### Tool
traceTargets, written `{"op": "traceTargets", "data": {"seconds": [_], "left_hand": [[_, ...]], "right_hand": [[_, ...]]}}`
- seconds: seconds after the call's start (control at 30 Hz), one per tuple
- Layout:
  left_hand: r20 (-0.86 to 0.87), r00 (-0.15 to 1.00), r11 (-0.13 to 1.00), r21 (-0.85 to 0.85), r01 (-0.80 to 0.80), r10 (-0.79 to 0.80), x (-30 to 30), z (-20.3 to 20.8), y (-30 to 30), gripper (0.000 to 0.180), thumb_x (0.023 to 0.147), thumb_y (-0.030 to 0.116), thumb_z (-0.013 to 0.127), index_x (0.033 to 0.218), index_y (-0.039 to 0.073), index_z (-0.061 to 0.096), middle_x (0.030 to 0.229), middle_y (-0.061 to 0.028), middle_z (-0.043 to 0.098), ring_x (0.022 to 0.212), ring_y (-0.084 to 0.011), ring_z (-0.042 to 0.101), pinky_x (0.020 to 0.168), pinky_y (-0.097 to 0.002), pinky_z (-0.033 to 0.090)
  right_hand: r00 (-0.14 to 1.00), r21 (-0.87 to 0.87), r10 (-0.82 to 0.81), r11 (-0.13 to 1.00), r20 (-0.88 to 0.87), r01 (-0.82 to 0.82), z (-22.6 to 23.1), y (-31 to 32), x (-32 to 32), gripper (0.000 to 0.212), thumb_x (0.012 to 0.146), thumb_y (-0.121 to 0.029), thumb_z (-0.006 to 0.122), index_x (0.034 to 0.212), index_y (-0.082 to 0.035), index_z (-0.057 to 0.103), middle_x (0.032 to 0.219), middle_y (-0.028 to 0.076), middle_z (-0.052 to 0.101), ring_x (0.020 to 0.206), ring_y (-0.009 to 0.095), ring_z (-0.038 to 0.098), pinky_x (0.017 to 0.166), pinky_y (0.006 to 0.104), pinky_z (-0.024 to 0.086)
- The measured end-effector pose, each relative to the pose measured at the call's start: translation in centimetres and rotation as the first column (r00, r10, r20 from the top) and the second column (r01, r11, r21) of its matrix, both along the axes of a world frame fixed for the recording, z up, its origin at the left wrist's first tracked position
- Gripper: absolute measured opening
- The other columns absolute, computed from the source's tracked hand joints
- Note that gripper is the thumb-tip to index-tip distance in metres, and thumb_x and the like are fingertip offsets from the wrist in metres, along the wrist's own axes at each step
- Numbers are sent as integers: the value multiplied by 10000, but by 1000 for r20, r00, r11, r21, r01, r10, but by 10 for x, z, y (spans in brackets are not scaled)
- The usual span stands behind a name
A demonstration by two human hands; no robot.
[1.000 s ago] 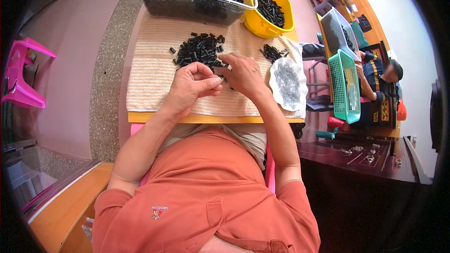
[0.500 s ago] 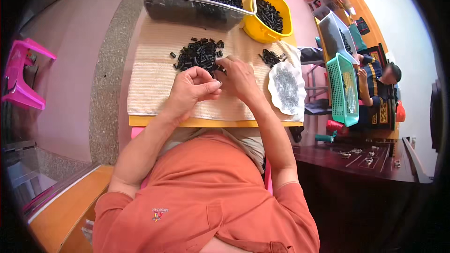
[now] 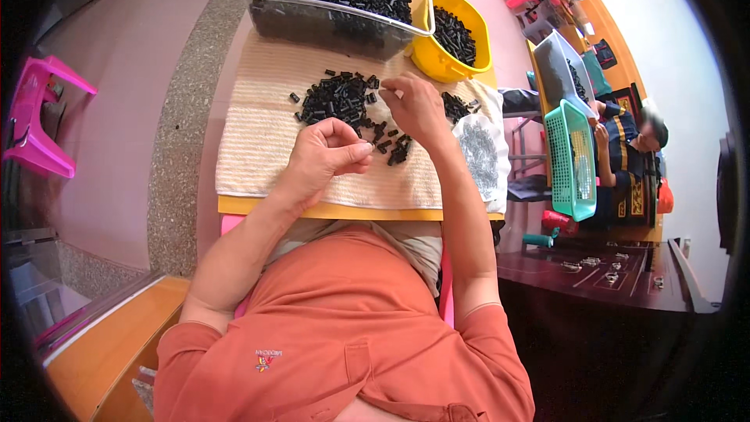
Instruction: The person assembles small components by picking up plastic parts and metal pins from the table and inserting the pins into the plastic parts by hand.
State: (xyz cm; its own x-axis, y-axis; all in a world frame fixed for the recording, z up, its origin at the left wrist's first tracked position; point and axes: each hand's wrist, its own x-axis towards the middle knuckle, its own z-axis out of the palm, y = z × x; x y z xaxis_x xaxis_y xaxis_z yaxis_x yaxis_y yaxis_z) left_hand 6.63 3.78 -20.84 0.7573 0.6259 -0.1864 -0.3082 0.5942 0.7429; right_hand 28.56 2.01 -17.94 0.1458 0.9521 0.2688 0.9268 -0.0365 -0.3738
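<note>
My left hand [image 3: 328,152] rests on the cream ribbed cloth [image 3: 258,141], its fingers pinched together on a small part hidden by the fingertips. My right hand [image 3: 414,105] is stretched forward over the loose pile of small black parts [image 3: 336,98]. Its fingertips pinch a tiny piece at the pile's far right edge. Several stray black parts [image 3: 394,148] lie between the two hands. Just right of my right wrist lies a clear bag of small grey metal pieces [image 3: 480,148].
A clear bin [image 3: 336,19] heaped with black parts stands at the back, a yellow bucket [image 3: 453,51] of the same beside it. On the right are a green basket [image 3: 574,156], a seated person [image 3: 629,156] and a dark table [image 3: 609,273]. A pink stool [image 3: 39,117] stands at the left.
My hands were joined over the cloth. Now the right hand has moved forward to the pile while the left has stayed close to me.
</note>
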Motion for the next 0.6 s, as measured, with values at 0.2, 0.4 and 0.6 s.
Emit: {"op": "traceTargets", "data": {"seconds": [0.2, 0.4, 0.6], "left_hand": [[-2, 1000, 1000, 1, 10, -10, -1, 1, 1, 179, 856, 44, 741, 907, 68, 571, 844, -70, 693, 742, -151, 699, 689, -290, 609], [21, 1000, 1000, 1, 3, -3, 0, 1, 0, 183, 850, 32, 742, 904, 65, 570, 844, -72, 694, 741, -150, 699, 688, -290, 608], [35, 999, 1000, -7, -4, 4, -1, 2, 0, 179, 853, 31, 739, 904, 60, 570, 836, -74, 691, 734, -148, 696, 686, -289, 606]], "right_hand": [[990, -65, -12, 998, 137, 21, -8, 27, 4, 250, 881, -175, 637, 1107, -90, 704, 935, 161, 675, 951, 362, 653, 831, 443, 512], [989, -278, 26, 960, 147, 16, -12, 32, 9, 272, 879, -187, 629, 1128, -99, 693, 997, 189, 687, 971, 375, 648, 841, 451, 509], [989, -358, 43, 934, 141, 11, 1, 23, 8, 230, 862, -206, 650, 1043, -79, 714, 999, 184, 692, 956, 360, 652, 823, 448, 509]]}}
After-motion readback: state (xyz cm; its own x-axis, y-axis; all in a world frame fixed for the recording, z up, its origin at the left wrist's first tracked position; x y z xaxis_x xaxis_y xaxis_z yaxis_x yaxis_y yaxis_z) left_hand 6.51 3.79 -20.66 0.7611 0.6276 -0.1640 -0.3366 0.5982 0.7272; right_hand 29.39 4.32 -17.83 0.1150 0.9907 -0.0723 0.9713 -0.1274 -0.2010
